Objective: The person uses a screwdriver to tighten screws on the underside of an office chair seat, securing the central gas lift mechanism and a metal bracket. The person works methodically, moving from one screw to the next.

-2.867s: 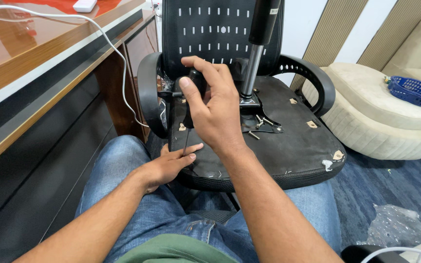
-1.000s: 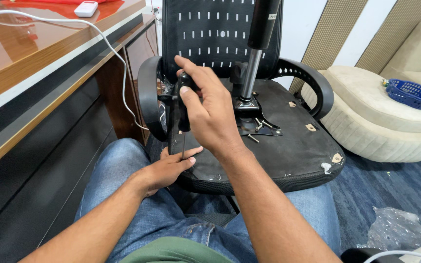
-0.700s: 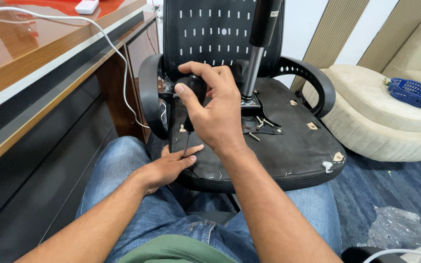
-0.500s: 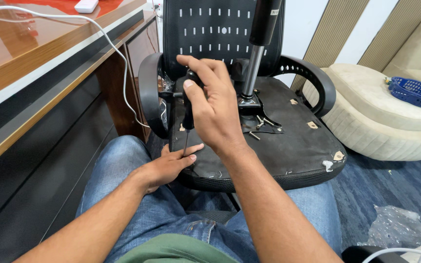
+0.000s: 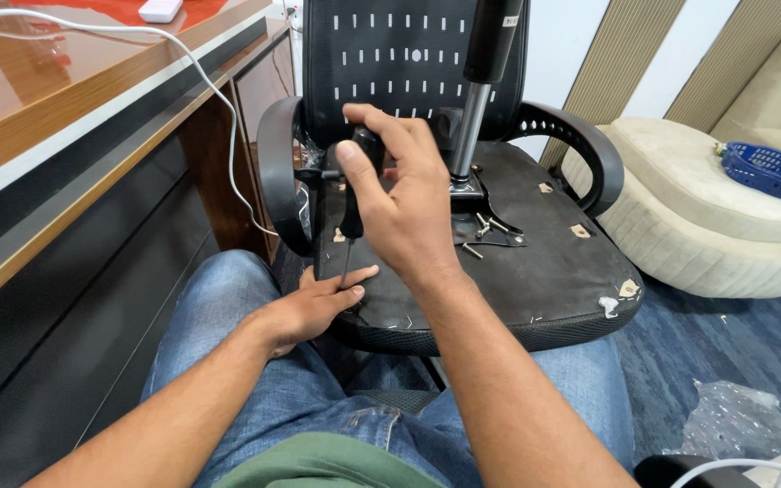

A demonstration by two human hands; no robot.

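Head view shows your right hand (image 5: 399, 212) with fingers wrapped tight around the black-handled screwdriver (image 5: 354, 185), held upright so its thin shaft meets the upturned black chair seat's underside (image 5: 535, 271), where your left hand (image 5: 314, 307) steadies the tip with loosely spread fingers.

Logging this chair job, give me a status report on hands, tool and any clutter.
Right hand gripping screwdriver upright. Left hand steadying its tip on chair underside. Loose screws lie beside gas cylinder.
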